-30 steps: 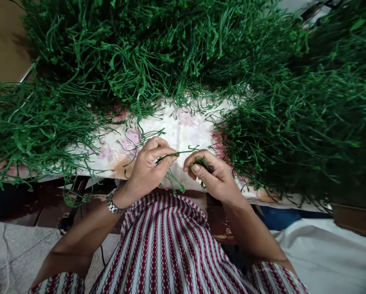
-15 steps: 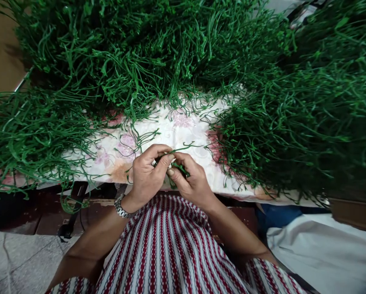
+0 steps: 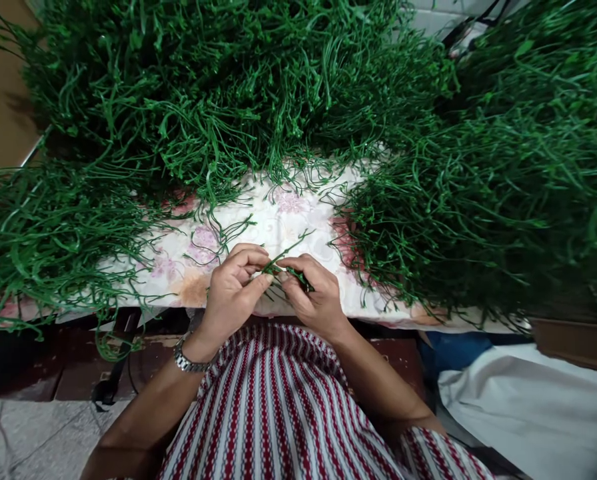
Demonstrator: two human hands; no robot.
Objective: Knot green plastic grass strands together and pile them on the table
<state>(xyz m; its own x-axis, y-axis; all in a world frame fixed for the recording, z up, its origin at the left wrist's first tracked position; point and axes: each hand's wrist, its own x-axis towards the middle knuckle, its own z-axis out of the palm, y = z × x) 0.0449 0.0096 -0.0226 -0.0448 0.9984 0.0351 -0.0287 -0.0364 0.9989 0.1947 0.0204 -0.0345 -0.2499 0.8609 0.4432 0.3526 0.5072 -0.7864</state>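
Note:
My left hand (image 3: 231,298) and my right hand (image 3: 314,298) meet fingertip to fingertip over the near edge of a flowered cloth (image 3: 288,220). Both pinch thin green plastic stems (image 3: 281,261). One stem pokes up and away from between the fingertips; more small green pieces lie inside my right hand's curled fingers. A metal watch (image 3: 188,360) is on my left wrist. My red-and-white striped garment (image 3: 278,413) fills the foreground below the hands.
Big heaps of green plastic stems surround the cloth: one at the back (image 3: 218,93), one on the left (image 3: 43,233), one on the right (image 3: 488,200). White fabric (image 3: 533,413) lies at lower right. A dark wooden bench edge (image 3: 58,360) and stone floor (image 3: 23,433) show at lower left.
One second ago my hands were apart, each holding green pieces. They have come together, and the fingertips now touch at the stem. The view has shifted slightly.

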